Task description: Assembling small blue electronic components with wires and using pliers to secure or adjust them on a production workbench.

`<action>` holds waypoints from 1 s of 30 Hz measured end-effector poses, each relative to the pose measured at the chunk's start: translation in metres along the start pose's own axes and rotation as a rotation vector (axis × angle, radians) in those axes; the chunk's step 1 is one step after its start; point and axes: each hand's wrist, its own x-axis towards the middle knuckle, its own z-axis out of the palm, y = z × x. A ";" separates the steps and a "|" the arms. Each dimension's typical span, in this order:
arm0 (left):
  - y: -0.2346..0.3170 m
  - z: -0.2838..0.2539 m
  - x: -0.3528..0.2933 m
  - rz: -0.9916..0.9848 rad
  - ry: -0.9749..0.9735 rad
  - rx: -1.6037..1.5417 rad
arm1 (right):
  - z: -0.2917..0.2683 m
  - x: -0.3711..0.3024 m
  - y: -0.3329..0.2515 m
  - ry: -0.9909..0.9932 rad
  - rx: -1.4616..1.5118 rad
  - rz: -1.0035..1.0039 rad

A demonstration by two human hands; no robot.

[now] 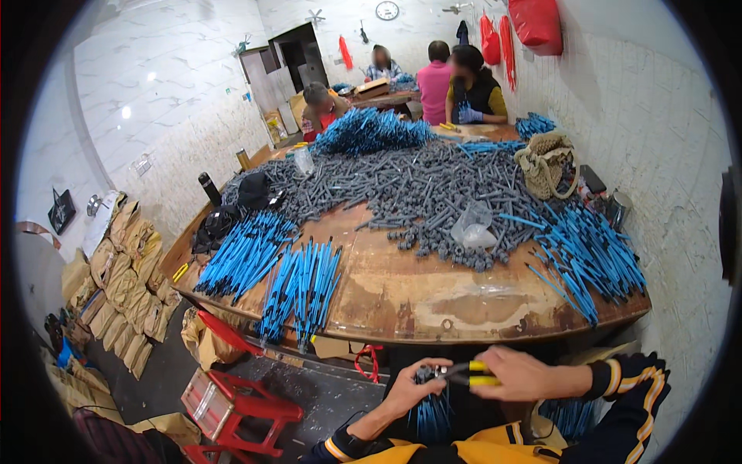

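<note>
My right hand is closed on the yellow handles of a pair of pliers, low in front of the table's near edge. The pliers' metal jaws point left and reach a small dark grey piece that my left hand grips between its fingers. What the jaws close on is too small to make out. Just below my left hand a bunch of thin blue rods hangs or lies over my lap. More blue rods show beneath my right forearm.
A wooden table bears a heap of grey plastic tubes and bundles of blue rods. Clear plastic bags lie on the heap. Red stools and brown sacks stand left. Several people sit at the far side.
</note>
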 end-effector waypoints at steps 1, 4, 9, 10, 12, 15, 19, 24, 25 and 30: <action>0.000 0.002 -0.002 0.007 0.074 -0.026 | -0.007 0.004 0.001 0.265 -0.285 -0.215; -0.002 -0.004 -0.007 0.021 0.005 -0.037 | -0.045 0.020 -0.025 -0.324 0.276 0.273; -0.016 -0.022 -0.011 0.021 -0.266 -0.020 | 0.010 -0.004 -0.011 -0.928 1.140 0.647; -0.016 -0.022 -0.012 0.021 -0.262 -0.020 | 0.009 -0.004 -0.013 -0.931 1.140 0.645; -0.014 -0.019 -0.007 0.058 -0.151 -0.054 | -0.002 -0.004 -0.018 -0.372 0.339 0.252; -0.005 -0.008 -0.006 0.069 -0.041 -0.036 | -0.002 -0.001 -0.016 0.008 -0.171 -0.045; 0.001 -0.010 0.003 0.070 0.011 -0.004 | -0.016 0.012 -0.013 -0.131 -0.024 -0.011; -0.010 -0.021 -0.008 0.053 -0.147 0.035 | -0.001 -0.003 -0.030 -0.559 0.481 0.458; -0.008 -0.020 -0.007 0.044 -0.157 0.079 | -0.002 -0.004 -0.029 -0.470 0.343 0.443; -0.002 0.006 -0.026 0.093 -0.028 -0.007 | -0.023 0.006 -0.029 0.243 -0.484 -0.251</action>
